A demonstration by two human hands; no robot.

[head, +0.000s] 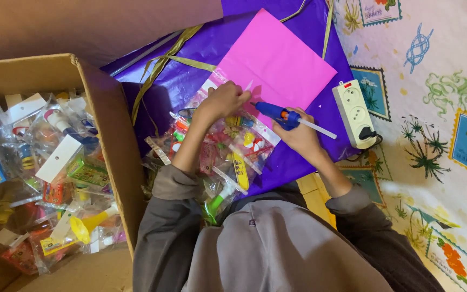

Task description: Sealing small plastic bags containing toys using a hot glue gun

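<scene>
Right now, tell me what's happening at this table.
A person in a grey sweatshirt holds a blue glue gun in the right hand, nozzle aimed at a clear toy packet pressed down by the left hand. A pink paper sheet lies on purple wrap. A cardboard box of similar packets sits to the left.

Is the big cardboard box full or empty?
Full. The cardboard box stands open, piled with clear packets of small colourful toys.
</scene>
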